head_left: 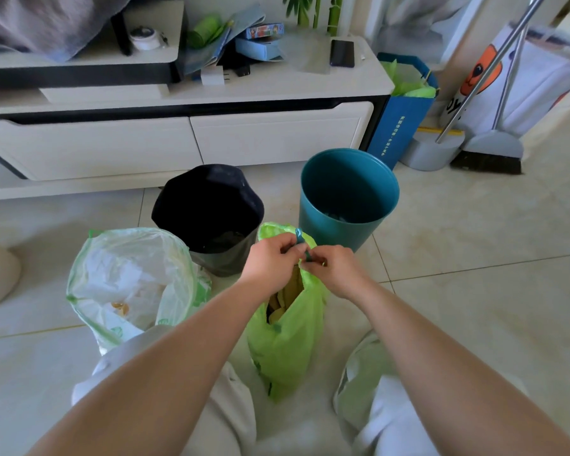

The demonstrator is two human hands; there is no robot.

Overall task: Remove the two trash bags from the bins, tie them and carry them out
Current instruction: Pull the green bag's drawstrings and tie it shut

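— So, where are your hands?
— Both hover just in front of the round teal plastic bin [346,195], at the top of the bright green plastic trash bag [287,350]. Your left hand [272,258] has its fingers curled round the bag's gathered rim and its dark teal drawstring [299,240]. Your right hand [336,269] pinches the same drawstring between thumb and fingertips. The two hands sit close together.
— And the bag itself?
— It stands upright on the pale tiled floor [474,245], on your side of the teal bin and almost against it. Below your hands its mouth gapes, and yellowish scraps show inside.
— The second bag?
— The translucent white trash bag with green edging [129,278] stands left of the teal bin and nearer to you. Its mouth is wide open over crumpled white paper, and neither hand touches it.
— What else is around?
— The round black bin [208,209] stands just left of the teal bin, a gap between them. Behind the teal bin runs a low white cabinet with two drawers [277,136]. To the teal bin's right and farther back stand a blue paper bag [399,126] and a grey broom [489,153].
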